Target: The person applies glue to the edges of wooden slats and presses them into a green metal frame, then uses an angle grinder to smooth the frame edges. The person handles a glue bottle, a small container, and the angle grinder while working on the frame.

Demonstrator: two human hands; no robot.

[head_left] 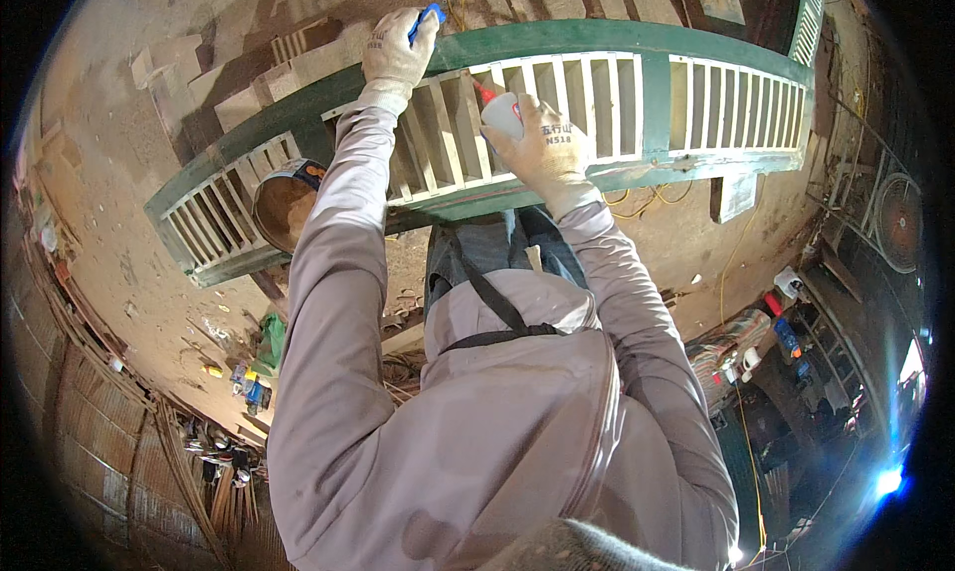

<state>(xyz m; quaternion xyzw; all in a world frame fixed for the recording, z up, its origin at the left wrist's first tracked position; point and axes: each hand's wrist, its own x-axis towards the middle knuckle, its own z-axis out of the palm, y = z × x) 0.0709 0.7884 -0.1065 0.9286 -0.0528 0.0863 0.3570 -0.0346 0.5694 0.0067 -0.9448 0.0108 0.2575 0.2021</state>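
- In the upper middle of the frame, the gloved left hand is holding a small blue object; its grip is curling around it, mostly closed.
- Near the centre top, the gloved right hand is gripping a pale bottle, its grip wrapping the body while the red nozzle is pointing toward the upper left; whether the tip is touching a slat, I cannot tell.
- The green frame with white slats is stretching from the left to the upper right, passing beneath both hands.
- At centre left, a round tub with brown contents is sitting beside the left sleeve, overlapping the green frame.
- A round fan is standing at far right.
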